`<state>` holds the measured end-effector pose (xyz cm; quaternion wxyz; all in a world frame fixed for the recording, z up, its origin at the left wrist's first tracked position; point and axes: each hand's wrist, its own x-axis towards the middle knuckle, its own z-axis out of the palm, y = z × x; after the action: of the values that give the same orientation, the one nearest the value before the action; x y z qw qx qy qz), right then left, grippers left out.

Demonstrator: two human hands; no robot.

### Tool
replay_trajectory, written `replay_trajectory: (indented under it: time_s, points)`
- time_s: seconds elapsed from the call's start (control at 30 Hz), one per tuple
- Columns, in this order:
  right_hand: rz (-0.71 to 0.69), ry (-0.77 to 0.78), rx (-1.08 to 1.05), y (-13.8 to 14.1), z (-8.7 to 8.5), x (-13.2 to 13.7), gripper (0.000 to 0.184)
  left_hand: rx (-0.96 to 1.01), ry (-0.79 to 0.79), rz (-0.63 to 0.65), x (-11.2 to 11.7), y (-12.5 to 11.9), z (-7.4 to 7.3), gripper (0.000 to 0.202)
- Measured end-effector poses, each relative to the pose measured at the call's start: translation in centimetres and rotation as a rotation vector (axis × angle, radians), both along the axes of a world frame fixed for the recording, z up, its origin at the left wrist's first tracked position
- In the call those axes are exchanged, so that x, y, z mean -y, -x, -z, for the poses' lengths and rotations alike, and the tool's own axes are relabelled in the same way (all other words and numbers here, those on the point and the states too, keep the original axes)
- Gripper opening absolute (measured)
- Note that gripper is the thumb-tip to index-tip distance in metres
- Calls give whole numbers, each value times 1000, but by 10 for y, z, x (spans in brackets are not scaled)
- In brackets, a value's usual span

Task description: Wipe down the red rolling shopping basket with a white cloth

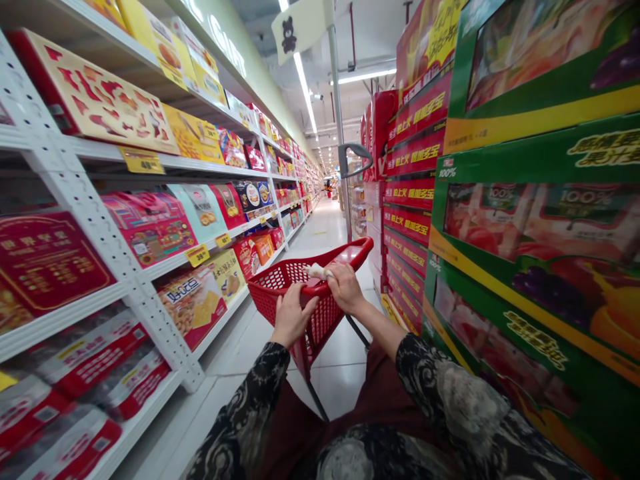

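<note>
Shopping cart (270, 291), red and lattice-walled, stands low in front of our knees on the tiled floor (225, 393), tilted in our view. Our left hand (293, 312) drapes over the red handle (320, 289), fingers curled around it and thumb pointing inward; our right hand (346, 288) has its fingers wrapped round the bar farther along. Holding it at two spots probably lets us steer evenly. Something white and crumpled (316, 271) sits against the right fingers; we cannot tell whether it is gripped or merely resting. Beyond the handle, a grey pole (340, 107) carries a pale flag (300, 30), likely so that so low a cart gets noticed. White shelves (233, 307) on our left hold boxes facing outward, presumably for easy reading; red cartons (415, 193) and green cartons (530, 143) stack up closely on our right.
</note>
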<state>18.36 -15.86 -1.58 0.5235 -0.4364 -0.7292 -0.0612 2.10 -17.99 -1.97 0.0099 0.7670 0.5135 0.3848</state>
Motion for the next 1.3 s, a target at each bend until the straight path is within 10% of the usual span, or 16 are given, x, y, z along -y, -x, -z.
replay_trajectory:
  time_s: [1.3]
  points:
    - [117, 60, 147, 14, -4, 13, 33, -394, 99, -214, -4, -25, -2, 56]
